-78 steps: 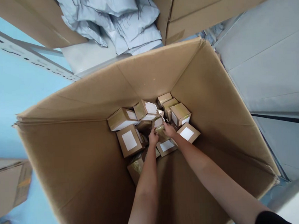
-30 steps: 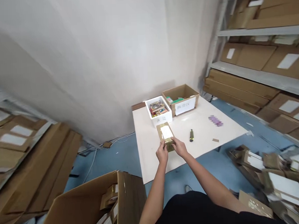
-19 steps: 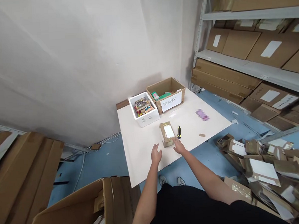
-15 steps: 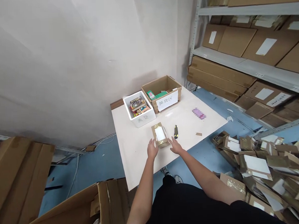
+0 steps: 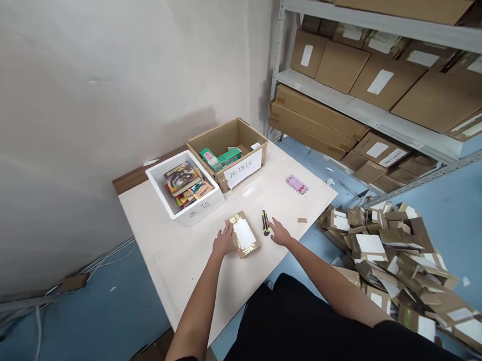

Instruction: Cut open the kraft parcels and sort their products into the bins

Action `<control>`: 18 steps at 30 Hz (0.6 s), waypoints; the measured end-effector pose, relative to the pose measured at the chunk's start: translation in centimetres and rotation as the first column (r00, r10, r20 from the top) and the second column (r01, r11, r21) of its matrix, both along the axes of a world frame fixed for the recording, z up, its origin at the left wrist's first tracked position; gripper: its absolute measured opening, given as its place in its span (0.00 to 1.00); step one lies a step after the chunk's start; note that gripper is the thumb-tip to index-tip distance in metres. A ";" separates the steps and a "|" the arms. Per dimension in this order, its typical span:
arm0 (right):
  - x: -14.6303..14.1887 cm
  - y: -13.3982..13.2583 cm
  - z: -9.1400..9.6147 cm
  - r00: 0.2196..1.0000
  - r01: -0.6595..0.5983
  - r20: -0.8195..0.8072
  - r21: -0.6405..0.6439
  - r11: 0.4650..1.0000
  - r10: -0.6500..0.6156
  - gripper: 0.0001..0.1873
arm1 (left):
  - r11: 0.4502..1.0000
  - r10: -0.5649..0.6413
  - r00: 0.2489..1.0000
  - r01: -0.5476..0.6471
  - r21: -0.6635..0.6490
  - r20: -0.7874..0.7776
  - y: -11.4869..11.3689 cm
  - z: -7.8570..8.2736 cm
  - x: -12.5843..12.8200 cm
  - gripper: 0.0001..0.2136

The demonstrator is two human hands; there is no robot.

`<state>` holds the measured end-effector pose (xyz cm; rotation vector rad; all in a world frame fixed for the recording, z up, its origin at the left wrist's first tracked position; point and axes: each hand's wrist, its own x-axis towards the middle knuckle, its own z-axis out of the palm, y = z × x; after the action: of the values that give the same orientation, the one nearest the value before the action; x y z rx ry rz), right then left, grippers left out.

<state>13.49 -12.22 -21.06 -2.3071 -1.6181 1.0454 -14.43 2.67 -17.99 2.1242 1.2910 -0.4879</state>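
A small taped cardboard box (image 5: 244, 233) with a white label lies on the white table (image 5: 176, 264). My left hand (image 5: 223, 239) rests against its left side, fingers stretched along the edge and not wrapped round it. A black and yellow utility knife (image 5: 265, 223) lies to the right of the box. Beside the knife is my right hand (image 5: 280, 233), fingers apart and fingertips close to its handle; I cannot tell whether they touch it.
At the table's back stand a white foam box (image 5: 189, 214) of booklets and a cardboard bin (image 5: 205, 135) holding green boxes. A blurred purple item (image 5: 296, 184) and a brown scrap (image 5: 302, 220) lie rightward. Opened cartons (image 5: 371, 243) heap on the floor beside a shelf rack (image 5: 321, 90).
My left hand has come onto the box's left side. My right hand has left the box's right side and moved to the knife. The view has turned to the right.
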 end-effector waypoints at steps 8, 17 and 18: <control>2.0 2.9 -4.5 0.931 0.323 -0.100 -0.215 0.921 -0.350 0.23 | 0.978 0.210 0.978 -0.210 -0.018 0.007 -3.7 -1.2 3.4 0.62; 2.7 9.3 -6.5 0.984 0.177 0.034 -0.224 0.958 -0.174 0.18 | 0.913 0.406 0.913 -0.408 -0.033 -0.051 -5.3 -2.1 6.3 0.63; 3.1 10.0 -6.2 0.988 0.152 0.028 -0.210 0.966 -0.150 0.18 | 0.908 0.415 0.908 -0.417 -0.034 -0.050 -5.3 -2.0 6.4 0.63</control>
<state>16.57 -2.22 -27.27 -2.5277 -1.3671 1.2227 -8.06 -2.64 -20.01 1.7376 1.6857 -0.3719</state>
